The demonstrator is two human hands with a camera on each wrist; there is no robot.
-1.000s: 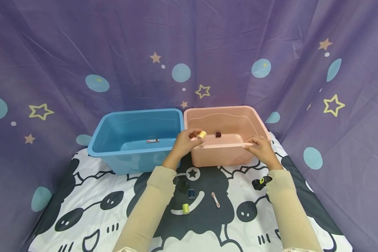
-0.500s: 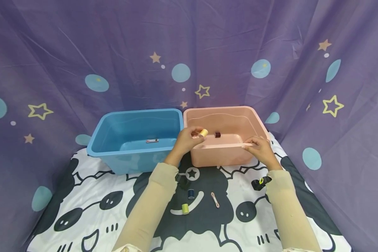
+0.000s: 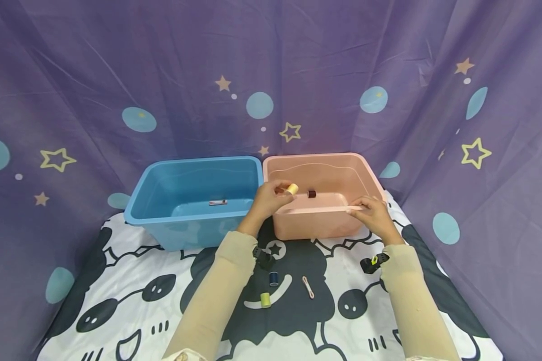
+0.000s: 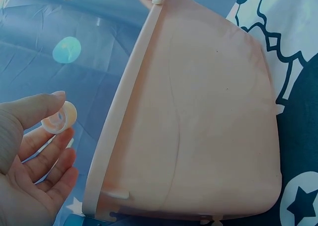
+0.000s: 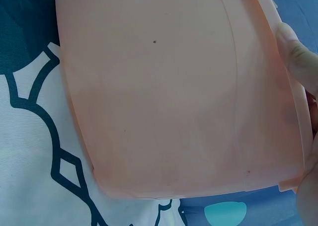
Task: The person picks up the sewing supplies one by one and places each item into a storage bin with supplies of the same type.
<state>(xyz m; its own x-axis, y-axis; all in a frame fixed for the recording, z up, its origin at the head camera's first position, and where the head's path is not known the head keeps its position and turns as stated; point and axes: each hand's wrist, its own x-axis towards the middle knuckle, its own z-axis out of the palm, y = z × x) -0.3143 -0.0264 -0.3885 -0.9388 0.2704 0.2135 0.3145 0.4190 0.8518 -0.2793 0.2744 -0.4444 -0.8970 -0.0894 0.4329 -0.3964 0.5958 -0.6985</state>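
My left hand (image 3: 269, 199) pinches a yellow thread spool (image 3: 292, 189) between thumb and fingers, over the near left part of the pink bin (image 3: 325, 224). In the left wrist view the spool (image 4: 69, 117) shows its hollow end, with the other fingers loosely spread below. My right hand (image 3: 374, 216) grips the bin's front rim near its right end; the right wrist view shows the thumb (image 5: 293, 49) on the outside of the rim. Inside the pink bin lies a dark brown spool (image 3: 312, 194).
A blue bin (image 3: 194, 220) stands left of the pink one, with a small pale bundle (image 3: 218, 202) inside. On the patterned cloth nearer me are a navy spool (image 3: 273, 279), a yellow-green spool (image 3: 265, 300) and a pale pink thread bundle (image 3: 308, 287). A purple curtain (image 3: 316, 60) hangs behind.
My left hand has shifted slightly right and up with the yellow spool over the pink bin. My right hand keeps its grip on the rim.
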